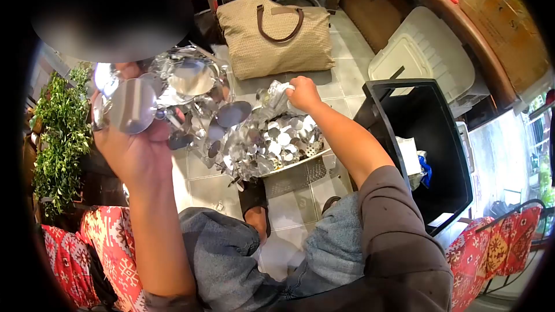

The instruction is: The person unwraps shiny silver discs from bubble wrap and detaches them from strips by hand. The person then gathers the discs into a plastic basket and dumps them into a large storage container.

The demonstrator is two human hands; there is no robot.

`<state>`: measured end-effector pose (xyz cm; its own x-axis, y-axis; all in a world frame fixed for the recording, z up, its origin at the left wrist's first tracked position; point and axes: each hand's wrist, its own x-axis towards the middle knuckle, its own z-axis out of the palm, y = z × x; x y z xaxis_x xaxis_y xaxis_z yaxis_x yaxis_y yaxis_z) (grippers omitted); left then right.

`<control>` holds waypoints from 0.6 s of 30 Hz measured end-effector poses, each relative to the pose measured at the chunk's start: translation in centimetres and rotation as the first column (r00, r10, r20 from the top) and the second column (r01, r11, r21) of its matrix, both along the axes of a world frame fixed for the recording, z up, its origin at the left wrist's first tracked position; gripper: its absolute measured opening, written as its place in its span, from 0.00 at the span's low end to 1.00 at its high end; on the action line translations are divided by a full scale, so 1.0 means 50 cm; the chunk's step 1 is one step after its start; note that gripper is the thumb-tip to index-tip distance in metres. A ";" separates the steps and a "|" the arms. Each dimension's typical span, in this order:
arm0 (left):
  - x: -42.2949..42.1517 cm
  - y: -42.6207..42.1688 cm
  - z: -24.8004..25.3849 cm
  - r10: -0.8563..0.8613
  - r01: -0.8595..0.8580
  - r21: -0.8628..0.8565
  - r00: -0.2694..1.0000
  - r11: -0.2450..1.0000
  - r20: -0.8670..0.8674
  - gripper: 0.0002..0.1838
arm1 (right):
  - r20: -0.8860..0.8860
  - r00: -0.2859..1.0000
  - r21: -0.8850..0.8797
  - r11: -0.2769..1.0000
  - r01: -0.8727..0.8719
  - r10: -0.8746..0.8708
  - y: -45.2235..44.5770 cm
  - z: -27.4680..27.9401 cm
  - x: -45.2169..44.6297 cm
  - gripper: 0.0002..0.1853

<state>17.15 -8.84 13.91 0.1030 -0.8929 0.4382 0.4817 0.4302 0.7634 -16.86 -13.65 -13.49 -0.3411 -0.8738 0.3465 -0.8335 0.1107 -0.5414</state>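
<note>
My left hand [141, 144] is raised at the left, its fingers closed on a bunch of shiny silver discs [133, 105]. From it a tangle of mirror-like discs [234, 114] hangs down toward the middle. My right hand [303, 93] is closed on a crumpled, clear or silvery bundle [276, 99] at the tangle's far right side. Below, more small silver discs [283, 138] lie heaped in a pale, perforated container [309, 159] on the floor. The discs partly hide my left fingers and the container's left side.
A beige woven bag [277, 40] with brown handles stands ahead. To my right is a black bin [445, 156] with white and blue items inside, near a whitish plastic tub [439, 52]. Leafy plants [60, 133] are at the left. Red patterned chairs [113, 237] flank me.
</note>
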 end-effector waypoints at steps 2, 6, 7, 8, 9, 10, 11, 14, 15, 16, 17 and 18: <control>0.005 -0.009 -0.007 -0.046 0.047 -0.036 0.998 0.998 0.037 0.16 | 0.017 1.000 -0.057 0.998 0.011 -0.010 0.006 0.044 0.010 0.16; -0.028 0.016 0.012 -0.064 0.065 0.033 0.997 0.997 -0.047 0.16 | 0.051 0.998 -0.193 0.981 -0.011 0.021 0.018 0.134 0.020 0.14; -0.032 0.018 0.013 -0.055 0.058 0.048 0.997 0.997 -0.059 0.16 | 0.065 0.997 -0.221 0.975 -0.017 0.032 0.022 0.164 0.022 0.14; -0.027 0.011 0.006 -0.082 0.084 0.042 0.996 0.996 -0.041 0.15 | 0.053 0.998 -0.275 0.961 -0.030 0.046 0.024 0.188 0.024 0.12; -0.026 0.006 0.001 -0.081 0.082 0.041 0.996 0.996 -0.037 0.15 | 0.083 0.995 -0.326 0.945 -0.024 0.054 0.027 0.209 0.027 0.11; -0.028 0.001 -0.001 -0.083 0.084 0.040 0.996 0.996 -0.033 0.15 | 0.113 0.992 -0.376 0.926 -0.014 0.061 0.030 0.231 0.030 0.11; -0.032 -0.002 0.003 -0.086 0.087 0.037 0.996 0.995 -0.030 0.15 | 0.141 0.988 -0.427 0.904 -0.003 0.070 0.031 0.254 0.031 0.10; -0.038 -0.008 0.002 -0.109 0.109 0.002 0.993 0.994 -0.034 0.13 | 0.324 0.944 -0.487 0.865 0.119 0.052 0.045 0.376 0.048 0.10; -0.039 -0.010 -0.002 -0.131 0.131 -0.007 0.991 0.991 -0.029 0.13 | 0.347 0.933 -0.571 0.810 0.134 0.091 0.043 0.413 0.044 0.10; -0.045 -0.008 0.000 -0.112 0.112 -0.010 0.994 0.994 -0.016 0.12 | 0.362 0.923 -0.650 0.745 0.147 0.134 0.037 0.459 0.037 0.11; -0.051 -0.008 0.002 -0.106 0.106 0.008 0.994 0.994 -0.021 0.12 | 0.347 0.914 -0.733 0.669 0.125 0.209 0.049 0.522 0.032 0.12; -0.057 -0.009 0.004 -0.099 0.100 0.027 0.995 0.995 -0.027 0.12 | 0.372 0.881 -0.758 0.643 0.107 0.292 0.064 0.585 0.032 0.13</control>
<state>14.32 -9.31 14.11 0.0239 -0.9112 0.4113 0.5410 0.3578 0.7611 -15.24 -10.45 15.74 -0.5535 -0.4161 0.7214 -0.4737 -0.5551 -0.6837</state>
